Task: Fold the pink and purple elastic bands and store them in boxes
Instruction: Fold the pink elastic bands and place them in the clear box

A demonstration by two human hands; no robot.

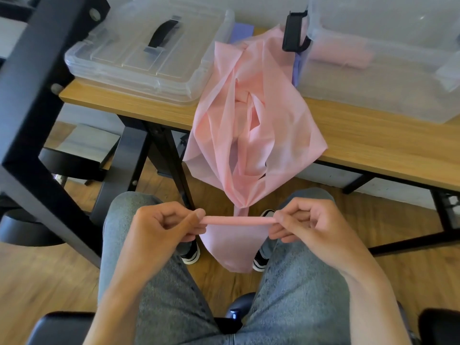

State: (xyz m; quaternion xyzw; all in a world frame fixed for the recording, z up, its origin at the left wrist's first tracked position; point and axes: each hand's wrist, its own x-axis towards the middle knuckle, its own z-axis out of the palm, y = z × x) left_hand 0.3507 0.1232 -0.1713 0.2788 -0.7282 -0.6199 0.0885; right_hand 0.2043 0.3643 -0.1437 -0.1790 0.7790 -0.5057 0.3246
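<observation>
Nearest, over the person's lap in faded blue jeans [298, 295], the two hands work at the same height with a short gap between them. The left hand [159, 227] has its fingers curled in, thumb and forefinger pinching the left end of a thin pink elastic band [239, 220] that is gathered here into a narrow roll. The right hand [306, 222] mirrors it, fingers curled and pinching the roll's right end. Neither hand is nearer than the other; each has one end.

The relation that matters is the roll's long axis: it runs left to right, straight across between the hands, while the rest of the band leaves it at right angles. A loose pink flap hangs below the roll toward the wooden floor [37, 282] between the black-and-white shoes [190, 253]. The main length rises from the middle of the roll, away from the person, up and over the near edge of the light wooden tabletop [373, 135], where it lies crumpled. So any further rolling or folding would, I judge, draw the band toward the person along that near-far line.

On the tabletop, a clear plastic box with a black handle on its lid [149, 51] sits to the left of the band. To the right stands a taller clear plastic box with a black latch [373, 70], something pink showing dimly through its wall. A scrap of purple elastic band [242, 32] peeps out at the far side, between the boxes.
</observation>
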